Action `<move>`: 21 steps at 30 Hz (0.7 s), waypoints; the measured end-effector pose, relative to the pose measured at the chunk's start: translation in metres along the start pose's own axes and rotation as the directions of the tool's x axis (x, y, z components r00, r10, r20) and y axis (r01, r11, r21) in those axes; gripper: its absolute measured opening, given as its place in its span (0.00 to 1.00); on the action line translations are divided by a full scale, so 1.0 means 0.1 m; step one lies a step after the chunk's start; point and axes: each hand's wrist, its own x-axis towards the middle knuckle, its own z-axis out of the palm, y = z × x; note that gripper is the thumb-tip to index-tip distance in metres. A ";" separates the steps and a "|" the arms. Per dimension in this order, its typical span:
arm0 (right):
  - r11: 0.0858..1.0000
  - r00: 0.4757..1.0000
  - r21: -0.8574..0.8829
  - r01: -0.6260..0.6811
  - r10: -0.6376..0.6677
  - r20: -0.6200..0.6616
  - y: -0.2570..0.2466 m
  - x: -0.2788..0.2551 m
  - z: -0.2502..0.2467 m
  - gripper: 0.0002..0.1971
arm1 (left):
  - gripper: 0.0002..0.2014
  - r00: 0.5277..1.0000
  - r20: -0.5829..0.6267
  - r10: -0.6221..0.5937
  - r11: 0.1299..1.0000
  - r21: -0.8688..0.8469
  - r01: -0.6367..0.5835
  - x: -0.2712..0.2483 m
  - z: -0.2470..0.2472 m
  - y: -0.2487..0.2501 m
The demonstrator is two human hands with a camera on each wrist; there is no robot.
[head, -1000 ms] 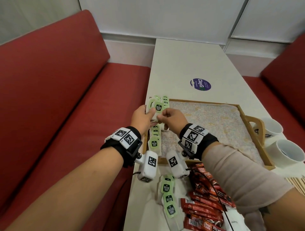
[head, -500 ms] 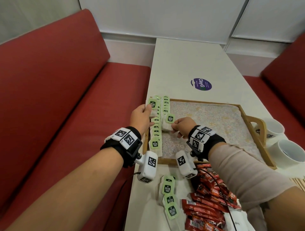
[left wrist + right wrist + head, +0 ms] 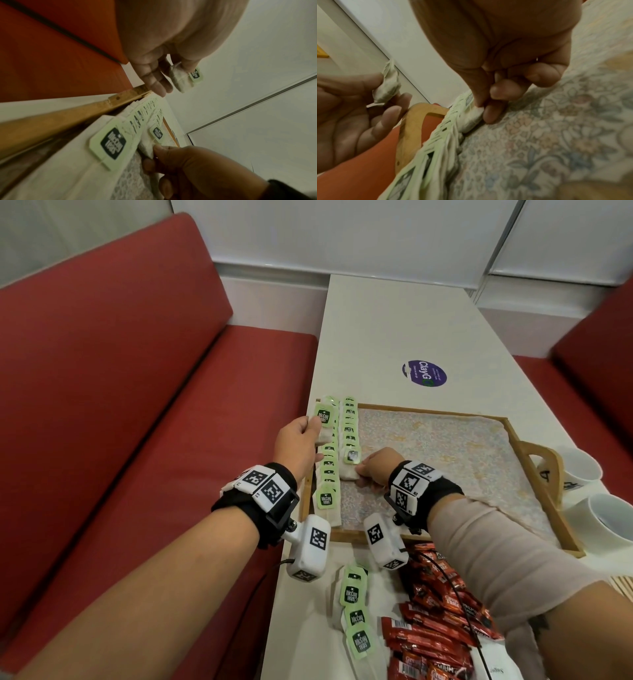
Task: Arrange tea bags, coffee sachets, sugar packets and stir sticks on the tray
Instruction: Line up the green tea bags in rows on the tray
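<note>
**Laying tea bags in rows along the tray's left edge**

Holding a small stack of tea bags (image 3: 323,422), left hand (image 3: 297,444) at about 10 o'clock from the tray's middle, thumb and fingers curled round the soft white pouches, green tag facing up. Hard to count the held bags; edges merged in the left wrist view, blurred in the right wrist view. Pinching one tea bag (image 3: 349,466), right hand (image 3: 376,468) low on the tray's floral liner (image 3: 445,446), thumb and forefinger clamped on the pouch's near end, remaining fingers curled under. Pouch partly covered by the fingertips (image 3: 491,115); tag pointing away toward 12 o'clock.

Two rows of overlapped tea bags (image 3: 348,426) running lengthwise from 6 to 12 o'clock beside the left rim, tags shingled like scales, print too small to read further up the rows. Pinched bag touching the near end of the inner row. Wooden tray (image 3: 424,409) rectangular, raised rim, arched handle at 3 o'clock; near rim partly hidden behind the wrist cameras and right sleeve.

Loose tea bags (image 3: 354,611) lying on the white table (image 3: 394,320) at 6 o'clock, outside the tray. Glossy red coffee sachets (image 3: 435,628) heaped beside them, partly under the right forearm and cut off by the bottom edge. White cups (image 3: 613,518) at 3 o'clock, cropped by the frame. Pale wooden stir sticks (image 3: 621,585) barely showing at the right edge. Purple round sticker (image 3: 424,373) at 12 o'clock on the tabletop.
</note>
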 end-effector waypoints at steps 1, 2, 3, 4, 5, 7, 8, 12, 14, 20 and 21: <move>1.000 1.000 -0.006 0.001 -0.001 -0.010 0.00 0.01 0.00 0.09 | 0.12 1.000 -0.001 0.000 1.000 0.010 0.001 0.01 0.00 0.00; 1.000 1.000 -0.012 0.003 -0.003 -0.021 0.01 0.02 0.00 0.08 | 0.12 1.000 -0.002 0.001 1.000 0.022 -0.001 0.01 -0.01 -0.01; 1.000 1.000 -0.013 0.007 -0.007 -0.029 0.01 0.03 0.00 0.08 | 0.12 1.000 -0.004 0.003 0.999 0.035 -0.003 0.01 -0.02 -0.01; 1.000 0.999 -0.013 0.007 -0.008 -0.033 0.01 0.04 0.00 0.08 | 0.12 1.000 -0.005 0.005 0.999 0.048 -0.005 0.01 -0.02 -0.02; 1.000 0.999 -0.014 0.008 -0.008 -0.035 0.01 0.05 0.00 0.08 | 0.12 1.000 -0.005 0.006 0.998 0.058 -0.006 0.01 -0.02 -0.02; 1.000 0.999 -0.015 0.009 -0.009 -0.033 0.01 0.06 0.01 0.06 | 0.12 1.000 -0.003 0.006 0.998 0.060 -0.006 0.00 -0.02 -0.02; 1.000 0.999 -0.023 0.010 -0.011 -0.035 0.00 0.06 0.01 0.06 | 0.12 1.000 -0.003 0.008 0.998 0.060 -0.008 0.00 -0.02 -0.03; 0.992 0.998 -0.122 -0.001 -0.006 -0.057 -0.01 0.11 0.03 0.06 | 0.14 1.000 -0.004 0.022 0.996 0.088 -0.021 0.00 -0.03 -0.04; 0.981 0.996 -0.193 0.010 -0.027 -0.081 -0.02 0.14 0.04 0.05 | 0.12 0.999 0.003 0.038 0.995 0.093 -0.038 -0.01 -0.03 -0.03; 0.958 0.969 -0.177 0.224 -0.239 -0.068 -0.02 0.07 0.01 0.08 | 0.09 0.998 0.007 0.065 0.991 0.117 -0.065 -0.02 -0.06 -0.03; 0.948 0.952 -0.114 0.296 -0.304 -0.050 -0.01 0.03 0.01 0.10 | 0.09 0.997 0.004 0.071 0.991 0.112 -0.071 -0.02 -0.06 -0.04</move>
